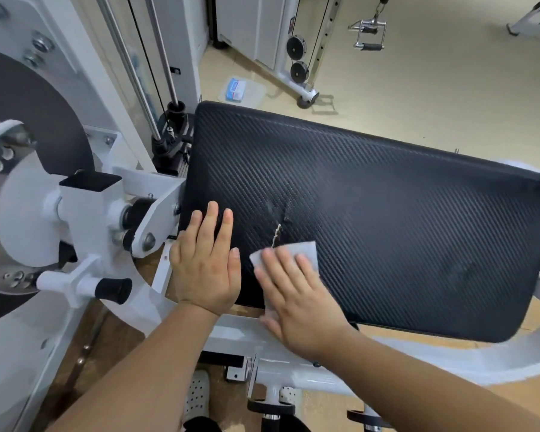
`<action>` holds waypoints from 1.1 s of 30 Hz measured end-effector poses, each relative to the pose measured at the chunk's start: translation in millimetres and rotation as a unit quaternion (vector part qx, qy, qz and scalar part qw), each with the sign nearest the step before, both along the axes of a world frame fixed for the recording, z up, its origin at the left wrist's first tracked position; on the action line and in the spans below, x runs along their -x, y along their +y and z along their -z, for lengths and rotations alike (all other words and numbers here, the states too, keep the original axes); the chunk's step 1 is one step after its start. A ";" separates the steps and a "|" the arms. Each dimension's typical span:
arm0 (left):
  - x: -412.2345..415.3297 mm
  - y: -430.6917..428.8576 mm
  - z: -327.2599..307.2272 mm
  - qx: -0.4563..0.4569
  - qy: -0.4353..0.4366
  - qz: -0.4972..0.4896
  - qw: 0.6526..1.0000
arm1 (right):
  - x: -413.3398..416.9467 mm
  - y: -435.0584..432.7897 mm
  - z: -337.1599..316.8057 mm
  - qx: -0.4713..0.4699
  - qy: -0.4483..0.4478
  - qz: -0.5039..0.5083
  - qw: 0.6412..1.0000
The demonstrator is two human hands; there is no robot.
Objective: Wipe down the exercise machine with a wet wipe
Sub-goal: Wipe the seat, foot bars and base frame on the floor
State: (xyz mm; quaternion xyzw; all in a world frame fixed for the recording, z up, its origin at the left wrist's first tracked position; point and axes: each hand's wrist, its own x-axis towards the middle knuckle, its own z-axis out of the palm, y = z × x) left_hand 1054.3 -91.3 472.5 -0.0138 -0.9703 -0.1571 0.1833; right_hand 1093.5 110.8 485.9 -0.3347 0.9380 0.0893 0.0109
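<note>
Two flat palms press the ribbed black pad (pixel 371 213): left hand (pixel 205 266) bare, right hand (pixel 293 304) spread over a thin white wipe (pixel 306 249).

Single head-worn wide-angle view, looking forward and steeply down, close above the black padded seat (pixel 371 219) of the exercise machine; gym floor (pixel 434 88) beyond.
</note>
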 end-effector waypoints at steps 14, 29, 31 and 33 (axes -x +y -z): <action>-59.7 -33.6 -0.9 -0.148 -0.036 -0.021 0.988 | 143.3 -85.6 -69.4 0.036 0.054 0.080 0.995; -76.1 -60.6 1.6 -0.273 -0.077 0.019 0.959 | 210.4 -92.9 -111.5 -0.005 0.044 0.139 0.989; -81.3 -62.5 2.8 -0.299 -0.095 0.016 0.949 | 191.2 -105.3 -100.7 -0.002 0.055 0.132 0.990; -88.2 -61.5 -0.2 -0.358 -0.111 -0.003 0.927 | 148.8 -115.3 -78.3 -0.004 0.050 0.078 0.996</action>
